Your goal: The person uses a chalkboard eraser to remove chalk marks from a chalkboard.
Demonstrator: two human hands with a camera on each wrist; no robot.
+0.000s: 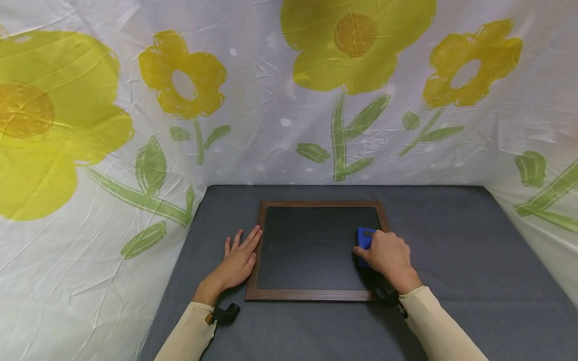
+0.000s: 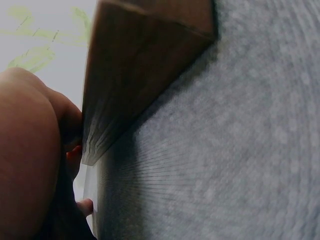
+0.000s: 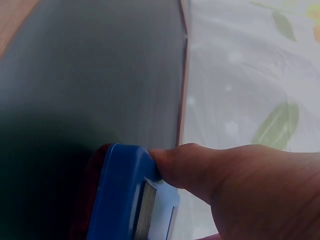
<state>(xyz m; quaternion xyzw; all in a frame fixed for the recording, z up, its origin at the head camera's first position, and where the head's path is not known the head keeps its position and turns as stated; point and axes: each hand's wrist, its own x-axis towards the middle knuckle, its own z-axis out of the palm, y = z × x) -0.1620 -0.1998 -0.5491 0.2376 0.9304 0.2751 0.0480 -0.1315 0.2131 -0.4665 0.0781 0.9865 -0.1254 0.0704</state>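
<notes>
A small blackboard (image 1: 316,248) in a brown wooden frame lies flat on the grey cloth. Its dark surface bears no visible writing. My right hand (image 1: 389,255) grips a blue board eraser (image 1: 364,245) over the right part of the board. In the right wrist view the thumb presses along the side of the eraser (image 3: 122,185), whose dark red pad faces the board. At the left side of the frame, my left hand (image 1: 238,260) rests with fingers extended, the fingertips on the wooden edge. The left wrist view shows the frame's side (image 2: 135,65) close by the hand.
A dark grey cloth (image 1: 451,250) covers the table around the board. White fabric (image 1: 257,100) printed with yellow flowers hangs behind the table and along both sides. A black camera strap (image 1: 226,315) sits on the left wrist, and another is on the right.
</notes>
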